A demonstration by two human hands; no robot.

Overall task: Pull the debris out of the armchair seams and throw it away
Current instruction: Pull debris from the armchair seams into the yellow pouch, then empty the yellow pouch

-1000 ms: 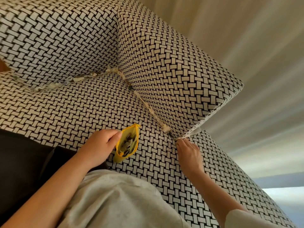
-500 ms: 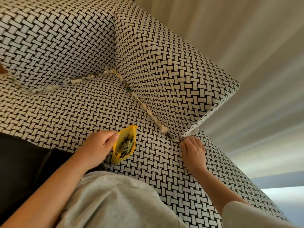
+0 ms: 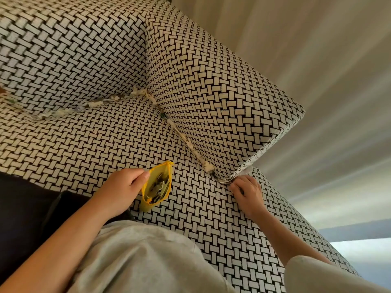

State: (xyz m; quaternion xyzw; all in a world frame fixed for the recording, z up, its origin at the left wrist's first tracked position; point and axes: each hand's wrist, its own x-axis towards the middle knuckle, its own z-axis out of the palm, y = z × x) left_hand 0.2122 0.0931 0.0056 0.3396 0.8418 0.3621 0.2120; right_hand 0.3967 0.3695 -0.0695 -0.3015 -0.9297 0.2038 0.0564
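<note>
Mid-extraction: a person's right hand (image 3: 245, 190) pinches debris (image 3: 208, 167) from the armchair (image 3: 211, 85) seam's front end. At its 9 o'clock, the left hand (image 3: 121, 192) grips an open yellow pouch (image 3: 157, 187). Next, probably, a drop there.

The seam (image 3: 214, 175) between the seat (image 3: 95, 149) and the armrest (image 3: 211, 92) to its right holds debris (image 3: 208, 167), with the right hand (image 3: 247, 191) at its near end and the pouch (image 3: 145, 204), in the left hand (image 3: 120, 191), further left.
</note>
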